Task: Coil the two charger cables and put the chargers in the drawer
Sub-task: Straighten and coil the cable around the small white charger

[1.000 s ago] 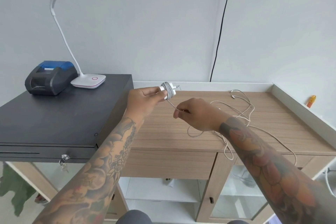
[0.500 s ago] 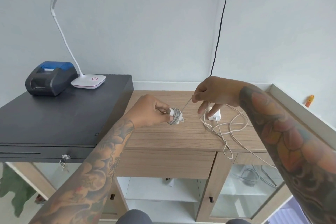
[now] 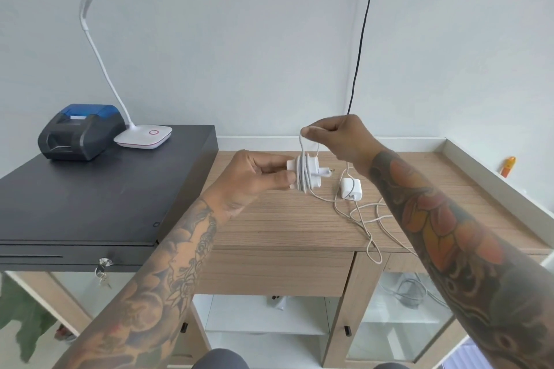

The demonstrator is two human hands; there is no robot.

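White plug-in charger point(image 3: 304, 176), light, rigid: gripped by left hand point(image 3: 254, 178) | thin white cable point(image 3: 302, 147), limp: pinched by right hand point(image 3: 338, 136)

Head view, forward-down, close over hands point(image 3: 299, 165)

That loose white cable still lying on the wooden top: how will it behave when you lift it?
Likely floppy: the loose cable lies in slack loops, one hanging over the wooden top's front edge. Probably light, so it may drag the second charger. Its crossed strands could snag.
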